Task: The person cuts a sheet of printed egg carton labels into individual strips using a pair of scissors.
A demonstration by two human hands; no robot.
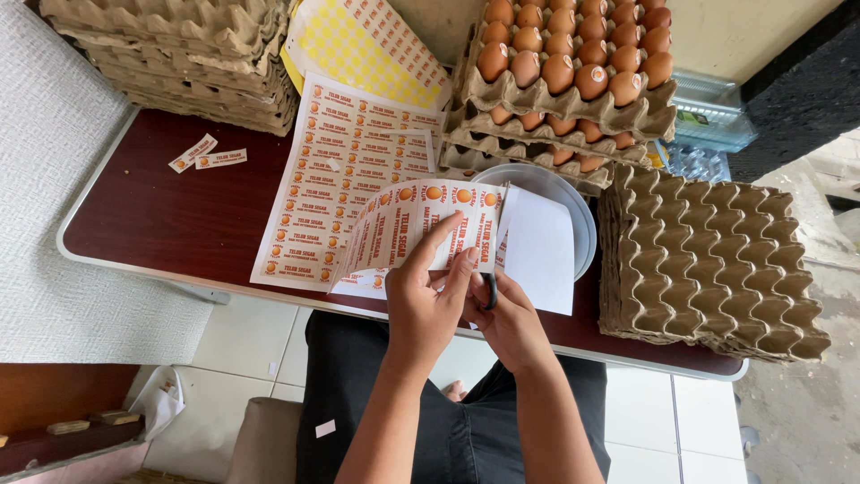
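The left hand (421, 309) pinches a fanned sheet of white paper labels printed with orange circles (421, 229), thumb raised across its lower edge and fingers curled behind it, so the sheet stands tilted above the near edge of the bench. The right hand (509, 324) is closed through the black loop handle of a pair of scissors (490, 291), just beside the left hand's fingers; the blades are hidden and I cannot tell whether they meet the paper.

Under the fanned sheet lies a flat, glossy full sheet of the same labels (345, 170), overhanging the near edge of the dark red-brown laminate bench with a pale rim (179, 224). To the right a blank white paper (542, 251) rests partly on a round, smooth, pale grey plate (573, 202). Two loose cut labels (208, 154) lie apart on the bare left stretch of the bench, the widest open surface here.

The far edge is crowded: a stack of rough grey pulp egg trays (188, 54) at the left, a yellow dotted sheet (358, 49), and pulp trays loaded with smooth brown eggs (573, 54). Another stack of empty dimpled pulp trays (708, 260) fills the right end, reaching past the bench's near edge. White floor tiles (242, 345) show below.
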